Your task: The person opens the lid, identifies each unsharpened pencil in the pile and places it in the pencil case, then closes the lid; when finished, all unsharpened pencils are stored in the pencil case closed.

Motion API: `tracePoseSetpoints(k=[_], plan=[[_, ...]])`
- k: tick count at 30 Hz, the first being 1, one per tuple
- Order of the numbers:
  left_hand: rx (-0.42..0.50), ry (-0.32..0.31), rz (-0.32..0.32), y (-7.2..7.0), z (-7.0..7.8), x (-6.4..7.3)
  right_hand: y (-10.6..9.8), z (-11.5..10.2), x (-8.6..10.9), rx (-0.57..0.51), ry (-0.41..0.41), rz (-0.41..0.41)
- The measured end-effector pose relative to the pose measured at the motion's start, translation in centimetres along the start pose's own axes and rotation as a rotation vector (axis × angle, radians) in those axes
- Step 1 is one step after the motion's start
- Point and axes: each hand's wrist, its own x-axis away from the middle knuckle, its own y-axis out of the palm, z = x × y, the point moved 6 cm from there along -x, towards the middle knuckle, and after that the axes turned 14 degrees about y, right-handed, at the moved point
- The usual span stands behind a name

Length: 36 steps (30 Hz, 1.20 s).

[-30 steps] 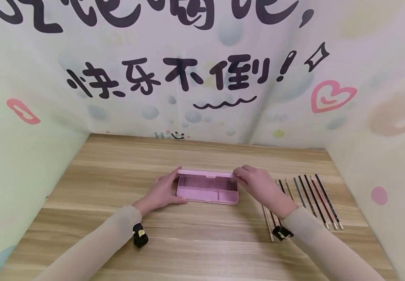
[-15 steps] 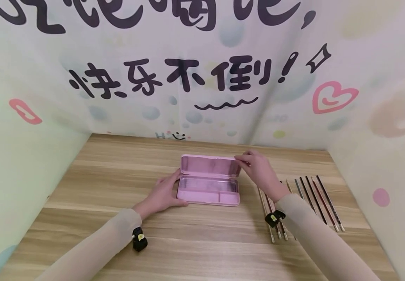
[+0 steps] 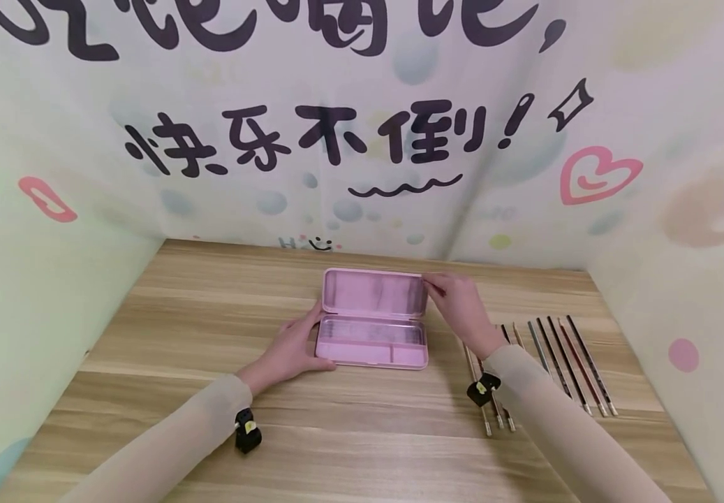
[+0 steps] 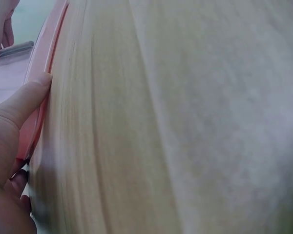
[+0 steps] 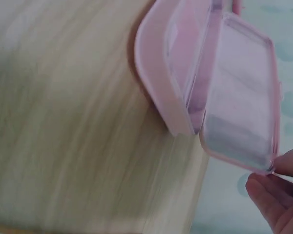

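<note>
Head view: the left hand [image 3: 287, 351] gripped the pink box [image 3: 355, 351] at nine o'clock; the right hand [image 3: 463, 307] pinched its raised lid [image 3: 371, 293] at two; pencils [image 3: 581, 365] lay toward three.

The case [image 3: 355, 352], towards the far edge of the smooth, wood-grained table [image 3: 349, 447], looks glossy plastic; the sleeves [image 3: 167, 436], matt cloth.

1. You have two hands mid-frame: left hand [image 3: 286, 353], right hand [image 3: 462, 307].
2. You have one pink case [image 3: 355, 351], with one lid [image 3: 374, 293].
3. You see five pencils [image 3: 581, 366], frame right.
4. More pencils [image 3: 486, 423] beside them: your right sleeve [image 3: 572, 419] prevents counting.
5. Two black wrist devices [image 3: 248, 433], lower frame.
</note>
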Motion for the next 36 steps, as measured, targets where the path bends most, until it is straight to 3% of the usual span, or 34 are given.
tracePoseSetpoints(k=[7,13,23,28,36], plan=[[-0.037,0.022,-0.001,-0.1,0.1,-0.2,1.1,0.8,0.2,0.052,0.119,-0.146],[-0.078,0.021,-0.044,0.5,0.7,0.3,2.6,2.0,0.7,0.065,0.21,-0.291],[-0.072,0.035,-0.045,1.5,0.7,1.0,4.7,3.6,1.1,0.145,0.151,-0.431],[-0.075,0.051,-0.045,1.7,0.8,1.0,5.0,4.2,1.0,0.144,0.144,-0.433],[-0.094,0.076,-0.018,0.5,0.6,0.7,2.7,3.0,-0.2,0.018,0.059,-0.317]])
